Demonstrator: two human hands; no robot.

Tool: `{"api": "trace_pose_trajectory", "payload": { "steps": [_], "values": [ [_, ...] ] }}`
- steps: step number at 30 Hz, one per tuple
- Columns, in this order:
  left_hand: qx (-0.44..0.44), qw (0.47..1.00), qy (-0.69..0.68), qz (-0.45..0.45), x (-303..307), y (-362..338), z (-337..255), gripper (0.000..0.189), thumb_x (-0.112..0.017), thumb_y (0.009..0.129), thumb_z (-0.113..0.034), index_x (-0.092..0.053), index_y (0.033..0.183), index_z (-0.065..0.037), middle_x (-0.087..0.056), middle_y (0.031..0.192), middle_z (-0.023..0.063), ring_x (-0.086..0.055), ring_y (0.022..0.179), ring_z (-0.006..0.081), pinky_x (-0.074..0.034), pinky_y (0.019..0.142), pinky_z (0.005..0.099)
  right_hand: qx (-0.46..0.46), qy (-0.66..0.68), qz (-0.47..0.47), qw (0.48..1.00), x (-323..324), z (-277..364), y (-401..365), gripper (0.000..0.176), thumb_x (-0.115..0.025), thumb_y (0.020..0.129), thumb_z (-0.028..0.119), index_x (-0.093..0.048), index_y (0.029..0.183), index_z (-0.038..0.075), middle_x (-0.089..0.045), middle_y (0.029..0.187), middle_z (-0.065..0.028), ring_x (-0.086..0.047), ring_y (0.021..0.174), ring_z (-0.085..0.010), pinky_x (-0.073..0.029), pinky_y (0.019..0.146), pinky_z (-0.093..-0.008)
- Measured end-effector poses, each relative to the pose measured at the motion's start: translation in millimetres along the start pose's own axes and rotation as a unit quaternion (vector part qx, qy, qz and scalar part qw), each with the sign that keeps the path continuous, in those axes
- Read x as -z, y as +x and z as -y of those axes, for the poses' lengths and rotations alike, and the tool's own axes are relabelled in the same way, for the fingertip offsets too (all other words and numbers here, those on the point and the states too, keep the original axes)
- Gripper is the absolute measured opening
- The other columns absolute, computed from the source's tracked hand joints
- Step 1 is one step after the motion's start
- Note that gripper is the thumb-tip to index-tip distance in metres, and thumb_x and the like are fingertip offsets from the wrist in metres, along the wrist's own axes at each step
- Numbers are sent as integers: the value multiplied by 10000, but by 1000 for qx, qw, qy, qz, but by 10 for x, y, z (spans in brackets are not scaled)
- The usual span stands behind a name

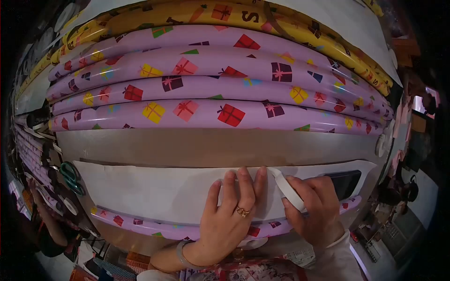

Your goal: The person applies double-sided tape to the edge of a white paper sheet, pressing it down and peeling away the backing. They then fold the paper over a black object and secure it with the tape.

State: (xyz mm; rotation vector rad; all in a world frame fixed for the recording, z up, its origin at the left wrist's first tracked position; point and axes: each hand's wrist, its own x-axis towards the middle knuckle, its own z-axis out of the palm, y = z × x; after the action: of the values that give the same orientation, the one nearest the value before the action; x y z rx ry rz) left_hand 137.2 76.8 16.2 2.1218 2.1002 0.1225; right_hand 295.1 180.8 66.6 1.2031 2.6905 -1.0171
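My left hand (pixel 229 213) lies flat, fingers spread, on the white back of a sheet of wrapping paper (pixel 154 192) folded over a purple roll (pixel 140 222) printed with gift boxes. It wears a ring and a bracelet. My right hand (pixel 316 210) grips a white roll of tape (pixel 287 189), whose strip reaches the paper's upper edge beside my left fingertips. A dark phone-like object (pixel 346 181) lies just right of my right hand.
Several purple gift-wrap rolls (pixel 220 89) and yellow ones (pixel 234 16) are stacked across the metal table (pixel 211 147) behind the paper. Green-handled scissors (pixel 71 178) and a tape roll (pixel 70 205) lie at the left. Another tape roll (pixel 380 144) hangs at the right edge.
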Motion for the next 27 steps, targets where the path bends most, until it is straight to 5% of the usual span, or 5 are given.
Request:
{"api": "trace_pose_trajectory", "payload": {
  "steps": [11, 19, 27],
  "values": [
    [35, 995, -88, 15, 84, 68, -55, 454, -647, 828, -139, -611, 1278, -85, -437, 1291, 132, -511, 1137, 288, -494, 877, 416, 16, -20, -24, 999, -18, -23, 12, 555, -777, 700, 100, -599, 1222, 33, -544, 933, -107, -550, 811, -270, -461, 705, -364],
    [41, 995, -88, 14, 74, 151, -237, 473, -606, 848, -107, -537, 1281, 68, -448, 1303, 152, -498, 1161, 294, -487, 899, 377, 40, -14, -33, 999, -28, -39, 21, 538, -767, 732, 99, -578, 1230, 20, -554, 954, -127, -555, 815, -292, -468, 712, -379],
    [25, 997, -63, 26, 88, 135, -203, 437, -588, 857, -109, -568, 1276, 15, -455, 1308, 154, -544, 1132, 292, -509, 875, 394, 14, -4, -5, 1000, 1, -20, 39, 540, -778, 737, 117, -577, 1229, 23, -564, 968, -123, -571, 836, -284, -483, 713, -374]
  ]
}}
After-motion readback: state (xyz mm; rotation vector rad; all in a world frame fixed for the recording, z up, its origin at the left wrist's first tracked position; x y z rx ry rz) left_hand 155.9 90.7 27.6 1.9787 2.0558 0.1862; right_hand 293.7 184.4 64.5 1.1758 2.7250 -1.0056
